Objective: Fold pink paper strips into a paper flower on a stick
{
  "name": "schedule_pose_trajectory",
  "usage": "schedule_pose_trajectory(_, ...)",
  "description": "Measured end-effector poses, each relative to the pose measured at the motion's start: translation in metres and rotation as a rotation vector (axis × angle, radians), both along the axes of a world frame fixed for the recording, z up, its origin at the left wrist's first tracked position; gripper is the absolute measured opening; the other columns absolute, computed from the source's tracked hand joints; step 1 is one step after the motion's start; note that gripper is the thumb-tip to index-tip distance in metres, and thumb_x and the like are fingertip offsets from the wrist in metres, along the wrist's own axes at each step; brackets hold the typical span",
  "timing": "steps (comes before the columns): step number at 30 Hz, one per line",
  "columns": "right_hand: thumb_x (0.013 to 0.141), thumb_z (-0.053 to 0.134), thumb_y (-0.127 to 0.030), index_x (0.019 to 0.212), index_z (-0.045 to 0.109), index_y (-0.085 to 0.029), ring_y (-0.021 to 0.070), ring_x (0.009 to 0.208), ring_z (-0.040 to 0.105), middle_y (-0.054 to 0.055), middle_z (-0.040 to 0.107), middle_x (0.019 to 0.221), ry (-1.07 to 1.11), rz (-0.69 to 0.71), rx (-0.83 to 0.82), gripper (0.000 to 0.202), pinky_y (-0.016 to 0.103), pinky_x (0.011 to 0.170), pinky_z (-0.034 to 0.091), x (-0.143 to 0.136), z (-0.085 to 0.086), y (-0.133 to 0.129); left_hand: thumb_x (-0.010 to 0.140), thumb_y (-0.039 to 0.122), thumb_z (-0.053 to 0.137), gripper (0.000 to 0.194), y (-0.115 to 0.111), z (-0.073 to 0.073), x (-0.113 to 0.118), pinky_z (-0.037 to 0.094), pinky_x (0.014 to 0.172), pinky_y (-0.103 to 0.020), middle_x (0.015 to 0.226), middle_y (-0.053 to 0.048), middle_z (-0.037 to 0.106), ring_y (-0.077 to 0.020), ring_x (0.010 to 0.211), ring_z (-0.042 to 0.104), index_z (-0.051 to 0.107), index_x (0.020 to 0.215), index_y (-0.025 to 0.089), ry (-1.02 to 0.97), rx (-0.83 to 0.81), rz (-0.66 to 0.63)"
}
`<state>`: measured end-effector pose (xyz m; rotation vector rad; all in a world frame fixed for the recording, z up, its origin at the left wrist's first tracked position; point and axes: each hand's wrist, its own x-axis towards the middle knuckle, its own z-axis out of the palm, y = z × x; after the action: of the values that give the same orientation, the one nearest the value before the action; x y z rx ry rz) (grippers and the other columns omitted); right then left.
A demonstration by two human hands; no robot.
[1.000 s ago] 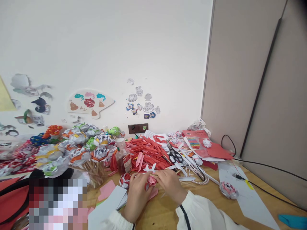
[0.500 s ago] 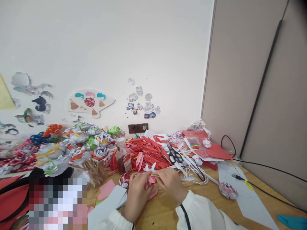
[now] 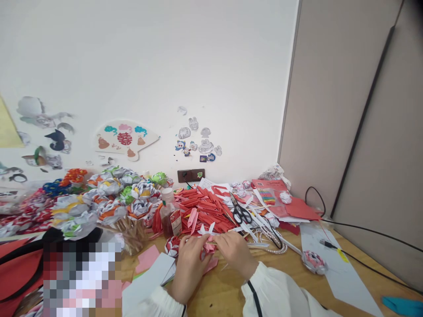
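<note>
Your left hand (image 3: 191, 257) pinches the pink folded paper (image 3: 209, 247) over the table (image 3: 226, 288), before the red strips (image 3: 203, 207); your right hand (image 3: 237, 252) meets it, grip unclear. You seem to be shaping 1 piece; next probably calls for steady support while pressing folds.

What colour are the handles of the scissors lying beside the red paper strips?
Black; the handles show best in the head view.

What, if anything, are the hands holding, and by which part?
Pink folded paper: the left hand grips its left side; the right hand is at its right, its exact hold hidden.
</note>
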<state>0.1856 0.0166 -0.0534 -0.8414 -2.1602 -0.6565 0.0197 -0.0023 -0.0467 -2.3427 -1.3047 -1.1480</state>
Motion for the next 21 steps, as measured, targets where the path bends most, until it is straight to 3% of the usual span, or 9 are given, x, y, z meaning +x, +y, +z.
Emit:
schedule_pose_trajectory(6,0.089,0.040,-0.014,0.094,0.055,-0.014,0.0157,0.061,0.053,0.002,0.058,0.067,-0.035,0.013,0.018,0.016,0.028,0.056,0.032,0.000,-0.001,0.002,0.068,0.015,0.058,0.034,0.001,-0.002,-0.001,0.037,0.082,-0.040,0.084,-0.005,0.068,-0.0216,0.079,0.060,0.055,0.102,0.021,0.003,0.004,-0.010)
schedule_pose_trajectory(11,0.092,0.038,-0.020,0.095,0.055,-0.016,0.0156,0.061,0.053,0.001,0.058,0.066,0.033,0.012,-0.009,0.018,0.028,0.056,0.031,0.000,0.008,-0.002,0.067,0.013,0.059,0.036,0.000,0.001,0.000,0.036,0.080,-0.040,0.083,-0.005,0.068,-0.0215,0.078,0.060,0.055,0.103,0.019,0.012,0.005,0.005)
schedule_pose_trajectory(21,0.093,0.035,-0.024,0.080,0.057,-0.017,0.0150,0.061,0.055,0.002,0.060,0.064,0.108,0.010,-0.069,0.027,0.027,0.058,0.032,0.001,0.013,-0.007,0.069,0.016,0.057,0.034,0.000,0.001,-0.001,0.037,0.079,-0.038,0.083,-0.005,0.069,-0.0214,0.077,0.061,0.056,0.102,0.021,-0.020,0.037,0.007)
